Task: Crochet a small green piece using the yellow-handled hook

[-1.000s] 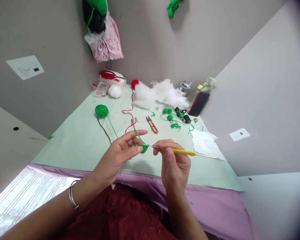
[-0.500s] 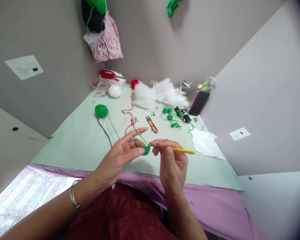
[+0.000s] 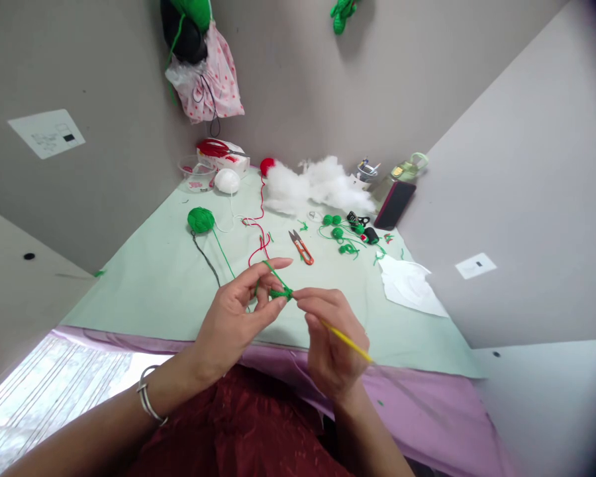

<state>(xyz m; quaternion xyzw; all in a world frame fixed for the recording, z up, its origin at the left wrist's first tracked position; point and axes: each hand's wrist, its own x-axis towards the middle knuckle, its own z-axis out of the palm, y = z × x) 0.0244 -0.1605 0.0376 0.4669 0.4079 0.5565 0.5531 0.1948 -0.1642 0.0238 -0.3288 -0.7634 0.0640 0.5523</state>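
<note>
Between the thumb and fingers of my left hand (image 3: 243, 308) is a small green crochet piece (image 3: 281, 293). Green yarn runs up from it over my raised left index finger. My right hand (image 3: 334, 338) grips a crochet hook (image 3: 347, 341) by its yellow handle, the rear end slanting down to the right. The hook's tip meets the edge of the piece, partly covered by my fingers. A green yarn ball (image 3: 200, 220) lies at the left of the table, its strand leading toward my left hand.
Orange thread snips (image 3: 302, 248) lie beyond my hands. White stuffing (image 3: 318, 185) is heaped at the back, near a white yarn ball (image 3: 227, 181). Small green crocheted balls (image 3: 337, 232), a phone (image 3: 396, 205) and crumpled white paper (image 3: 410, 283) are on the right.
The hook's rear end has swung down and toward me, and my right hand has turned and lowered with it. The crochet piece has tilted and shifted slightly left in my left fingers.
</note>
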